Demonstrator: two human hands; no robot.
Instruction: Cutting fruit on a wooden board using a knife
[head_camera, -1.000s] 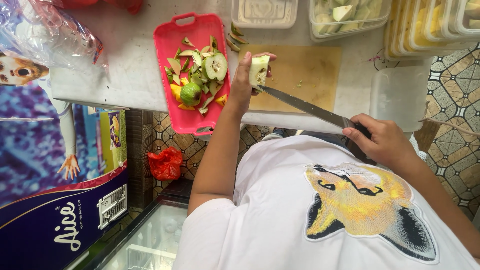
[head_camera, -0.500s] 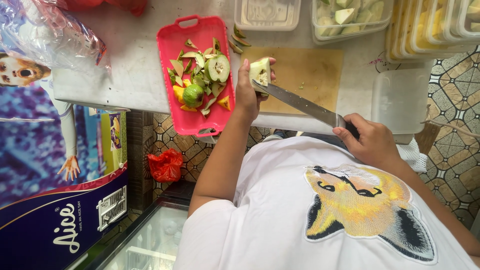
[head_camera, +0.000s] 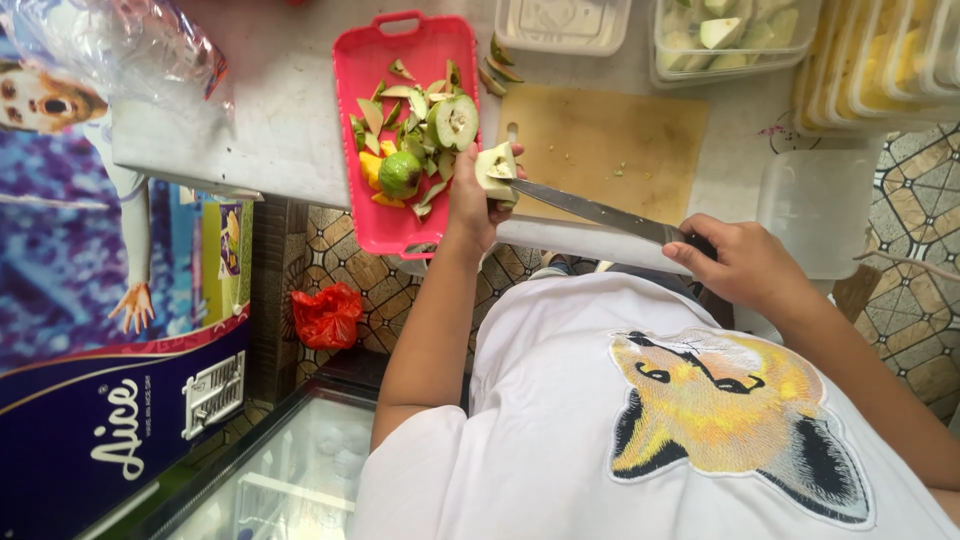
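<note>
Head view, looking down at a white counter (head_camera: 280, 120). The person's left hand (head_camera: 470, 195) pinches a pale green wedge of cut fruit (head_camera: 495, 165) between thumb and fingers, at the right-hand rim of a red rectangular plastic tray (head_camera: 370, 70). The right hand (head_camera: 745, 260), at 4 o'clock from the wedge and well apart from it, is closed around the dark handle of a long steel kitchen knife (head_camera: 590, 210); the blade tip touches the wedge at its lower edge.

Progress, as judged from the layout: trimming appears well advanced. The tray already holds a heap of green peel slivers and cores (head_camera: 410, 120), a halved fruit and a small whole green one. At 1 o'clock, a clear plastic tub (head_camera: 730, 40) contains finished pale pieces. The held wedge looks only partly trimmed.

The tan wooden cutting board (head_camera: 610, 150) lies at 3 o'clock from the wedge, carrying only a few crumbs. Stacked clear lidded containers (head_camera: 880, 60) stand at the far right.
</note>
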